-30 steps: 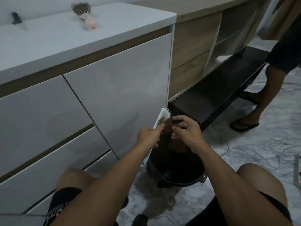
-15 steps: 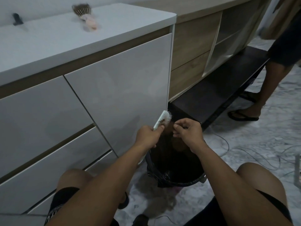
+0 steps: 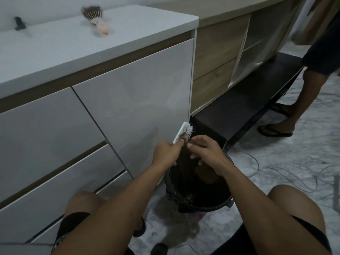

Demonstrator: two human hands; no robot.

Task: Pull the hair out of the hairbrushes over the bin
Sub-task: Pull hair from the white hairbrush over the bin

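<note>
My left hand grips a white hairbrush by its handle, bristles facing right, above a black bin lined with a black bag. Dark hair sits among the lower bristles. My right hand is just right of the brush, its thumb and fingertips pinched at that hair. A second brush with a pink handle and a tuft of hair lies on the white cabinet top at the back.
White drawers stand close on the left. A low dark bench and wooden shelving run behind the bin. Another person's legs in flip-flops stand at the right. Thin cables trail across the marble floor. A small dark object sits on the cabinet top.
Both hands stayed over the bin; the right fingers have worked closer in on the hair at the bristles. The other person's feet shifted slightly.
</note>
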